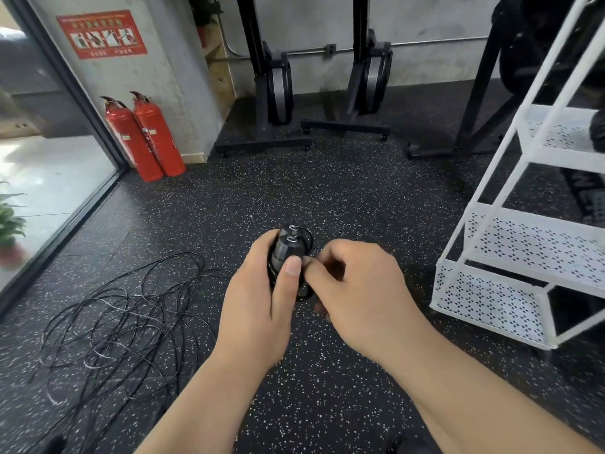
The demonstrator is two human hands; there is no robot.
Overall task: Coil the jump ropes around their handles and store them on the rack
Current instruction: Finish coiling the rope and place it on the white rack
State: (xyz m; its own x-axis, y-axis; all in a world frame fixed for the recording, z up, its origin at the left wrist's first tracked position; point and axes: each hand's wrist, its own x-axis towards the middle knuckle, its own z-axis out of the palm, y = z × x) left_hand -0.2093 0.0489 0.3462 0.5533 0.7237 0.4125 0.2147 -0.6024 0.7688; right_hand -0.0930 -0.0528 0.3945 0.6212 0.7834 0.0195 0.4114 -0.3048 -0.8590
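The 2 black handles (288,246) sit side by side in front of the person, above the speckled floor (327,191), their long axis pointing away from the body with the capped ends farthest out. Thin black rope (303,292) loops around them. The left hand (258,309) grips the pair, thumb pressed flat along the top. The right hand (357,290) is touching them from the right, its fingers (316,267) curled narrow and seemingly pinching the rope against the handles, though the pinch itself is partly hidden. The white rack (491,299) stands to the right, nearer the right hand, so storing probably means a carry rightward. A loose tangle of ropes (124,319) lies on the floor to the left.
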